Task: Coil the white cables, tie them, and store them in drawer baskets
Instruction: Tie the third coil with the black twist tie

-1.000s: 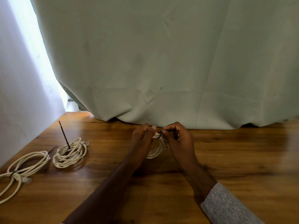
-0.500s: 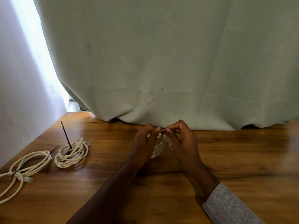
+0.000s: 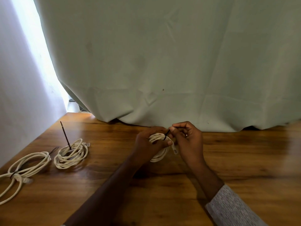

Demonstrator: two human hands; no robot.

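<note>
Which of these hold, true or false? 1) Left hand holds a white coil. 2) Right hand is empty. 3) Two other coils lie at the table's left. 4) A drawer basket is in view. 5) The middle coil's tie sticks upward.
1) True: the left hand grips the white coil.
2) False: the right hand pinches the black tie.
3) True: the far-left coil and the middle coil lie on the wooden table.
4) False: none shows.
5) True: its tie sticks upward.
</note>
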